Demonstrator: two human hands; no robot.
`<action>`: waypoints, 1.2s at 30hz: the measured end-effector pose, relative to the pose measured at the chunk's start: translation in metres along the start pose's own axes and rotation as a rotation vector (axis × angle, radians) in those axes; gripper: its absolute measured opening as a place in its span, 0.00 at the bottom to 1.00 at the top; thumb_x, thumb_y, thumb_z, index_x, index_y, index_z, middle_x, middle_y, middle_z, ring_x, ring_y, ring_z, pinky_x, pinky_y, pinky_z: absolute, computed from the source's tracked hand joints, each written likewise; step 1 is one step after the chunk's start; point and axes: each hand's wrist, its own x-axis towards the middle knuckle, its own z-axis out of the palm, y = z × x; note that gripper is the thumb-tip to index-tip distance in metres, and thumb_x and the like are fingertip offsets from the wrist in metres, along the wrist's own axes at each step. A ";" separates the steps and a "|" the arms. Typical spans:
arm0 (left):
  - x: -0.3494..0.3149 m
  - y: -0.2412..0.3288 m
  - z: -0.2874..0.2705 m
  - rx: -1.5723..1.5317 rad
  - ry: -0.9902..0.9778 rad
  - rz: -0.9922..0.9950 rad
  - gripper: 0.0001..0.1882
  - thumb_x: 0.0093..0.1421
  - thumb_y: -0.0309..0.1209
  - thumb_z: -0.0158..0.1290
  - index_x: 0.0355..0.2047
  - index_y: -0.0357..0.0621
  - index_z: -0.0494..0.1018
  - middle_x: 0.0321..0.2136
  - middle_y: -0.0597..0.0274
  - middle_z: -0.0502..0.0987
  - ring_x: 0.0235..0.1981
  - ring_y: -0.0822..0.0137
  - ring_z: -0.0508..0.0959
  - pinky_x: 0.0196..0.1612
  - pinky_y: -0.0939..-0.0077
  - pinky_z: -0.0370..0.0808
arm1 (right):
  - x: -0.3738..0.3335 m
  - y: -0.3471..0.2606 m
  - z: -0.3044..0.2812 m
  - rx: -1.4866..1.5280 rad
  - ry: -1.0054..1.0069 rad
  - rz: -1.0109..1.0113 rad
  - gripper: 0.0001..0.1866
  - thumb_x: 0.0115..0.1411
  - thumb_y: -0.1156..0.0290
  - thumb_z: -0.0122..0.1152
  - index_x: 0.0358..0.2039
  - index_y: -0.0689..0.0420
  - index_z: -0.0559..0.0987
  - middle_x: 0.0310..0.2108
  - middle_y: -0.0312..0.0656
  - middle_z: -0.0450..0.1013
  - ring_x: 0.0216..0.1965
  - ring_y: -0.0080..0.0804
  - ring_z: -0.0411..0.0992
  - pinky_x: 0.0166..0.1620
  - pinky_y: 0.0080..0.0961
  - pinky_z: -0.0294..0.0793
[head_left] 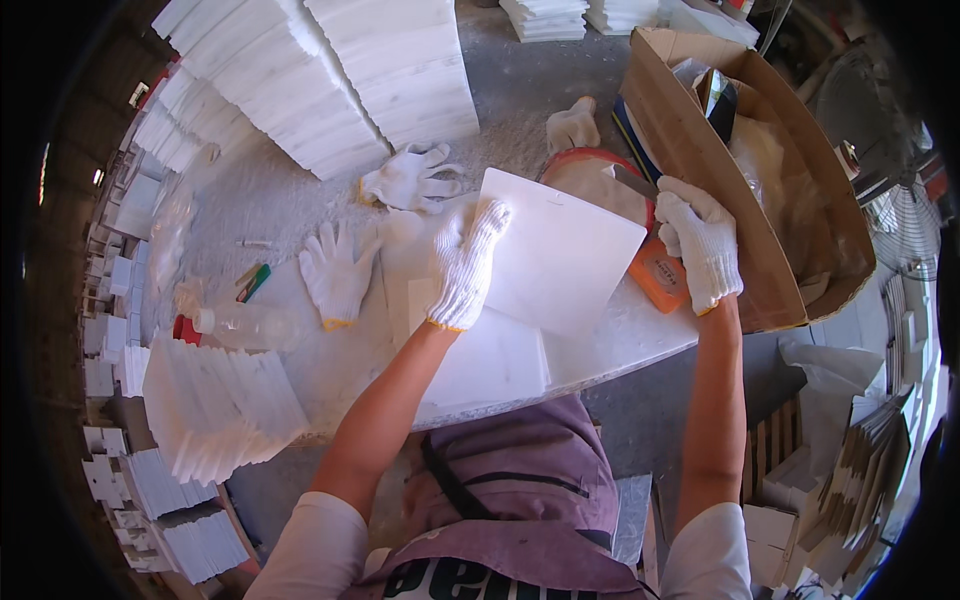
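My left hand (466, 262), in a white knitted glove, grips the left edge of a white rectangular tile (560, 258), thumb lying on top. The tile is tilted above the table. At its right, my gloved right hand (702, 238) is closed around a tool with a flat grey blade, which looks like a putty knife (632, 184); its handle is hidden in the fingers. The blade lies over a round, red-rimmed container (590, 158) partly covered by the tile. Just below the right hand sits an orange block-shaped package (659, 276).
Stacks of white tiles (270, 80) stand at the back left, another (215, 405) at the front left. Loose gloves (338, 274) lie left of my hand, near a plastic bottle (245, 325) and a green cutter (254, 283). A cardboard box (735, 170) stands right; beyond it, a fan (900, 225).
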 end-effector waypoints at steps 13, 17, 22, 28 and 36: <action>0.014 -0.021 0.009 0.063 0.079 0.104 0.15 0.64 0.39 0.56 0.37 0.37 0.77 0.27 0.68 0.77 0.28 0.78 0.70 0.33 0.78 0.70 | -0.008 -0.024 -0.004 -0.001 -0.197 -0.069 0.19 0.61 0.72 0.58 0.51 0.66 0.76 0.25 0.32 0.70 0.19 0.13 0.61 0.21 0.11 0.59; 0.011 -0.013 0.013 0.164 0.093 0.094 0.16 0.64 0.41 0.55 0.34 0.38 0.76 0.27 0.69 0.76 0.29 0.78 0.70 0.33 0.78 0.69 | -0.014 -0.030 0.006 -0.026 -0.162 -0.047 0.17 0.61 0.72 0.58 0.49 0.65 0.77 0.25 0.32 0.71 0.19 0.13 0.61 0.21 0.10 0.60; 0.012 -0.008 0.018 0.282 0.113 0.096 0.21 0.62 0.48 0.57 0.31 0.38 0.76 0.22 0.65 0.76 0.25 0.76 0.69 0.31 0.73 0.69 | -0.005 -0.024 0.006 -0.021 -0.195 -0.042 0.18 0.61 0.71 0.58 0.49 0.66 0.77 0.25 0.32 0.71 0.19 0.12 0.61 0.21 0.10 0.59; 0.023 -0.025 0.012 0.515 0.119 0.106 0.22 0.62 0.48 0.56 0.29 0.38 0.75 0.22 0.61 0.75 0.25 0.75 0.68 0.31 0.72 0.69 | -0.006 -0.022 0.016 -0.055 -0.187 -0.058 0.18 0.61 0.70 0.57 0.49 0.66 0.77 0.25 0.32 0.70 0.19 0.12 0.60 0.20 0.11 0.57; 0.024 -0.027 0.013 0.490 0.119 0.165 0.23 0.62 0.49 0.55 0.28 0.37 0.75 0.21 0.60 0.75 0.25 0.73 0.69 0.31 0.69 0.69 | -0.001 -0.015 0.022 -0.123 -0.156 -0.098 0.17 0.61 0.69 0.58 0.47 0.66 0.79 0.24 0.34 0.72 0.20 0.15 0.62 0.21 0.13 0.60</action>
